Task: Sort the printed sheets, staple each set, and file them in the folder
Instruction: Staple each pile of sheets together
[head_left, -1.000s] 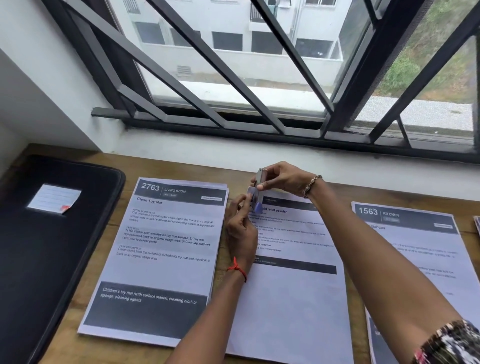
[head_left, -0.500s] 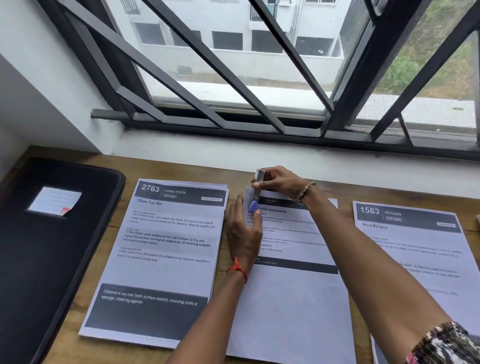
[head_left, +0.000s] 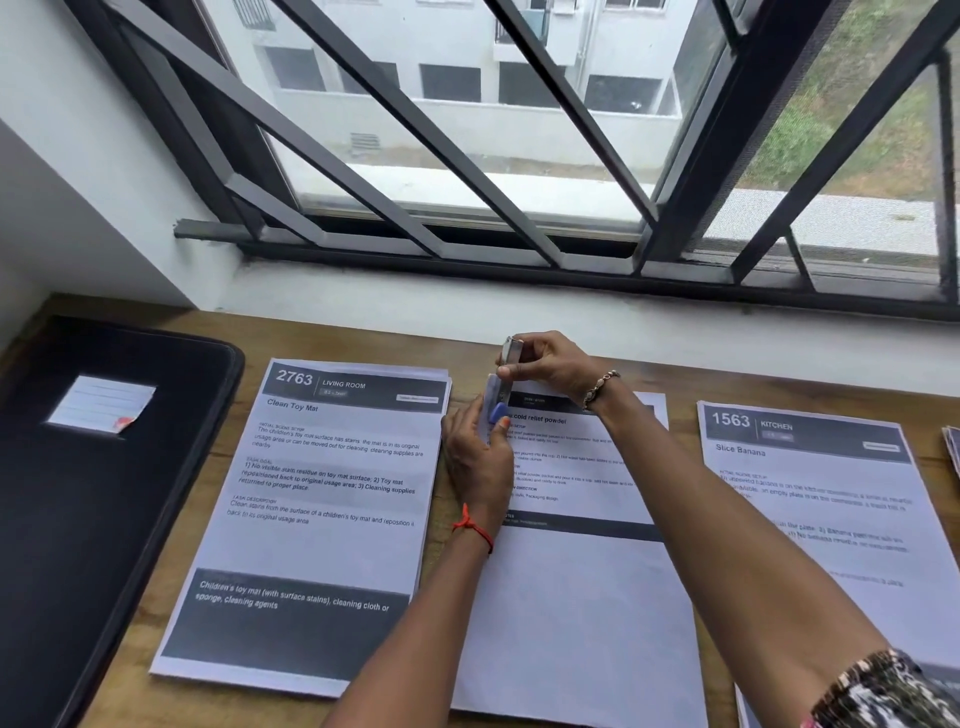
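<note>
Three sets of printed sheets lie side by side on the wooden desk: the "Clean Toy Mat" set (head_left: 332, 499) at left, a middle set (head_left: 582, 582), and the "Slice Banana" set (head_left: 810, 499) at right. A small blue and silver stapler (head_left: 500, 395) stands over the top left corner of the middle set. My right hand (head_left: 550, 364) grips its upper end with curled fingers. My left hand (head_left: 475, 457) lies flat on the left edge of the middle set, its thumb touching the stapler's blue base.
A black folder (head_left: 88, 519) with a white label lies closed at the left end of the desk (head_left: 675, 376). The edge of more paper (head_left: 951, 447) shows at far right. A white sill and a barred window stand right behind the desk.
My left hand has let go of the stapler's lower end and flattened onto the middle set. The stapler has settled lower on the corner. The right hand keeps its grip.
</note>
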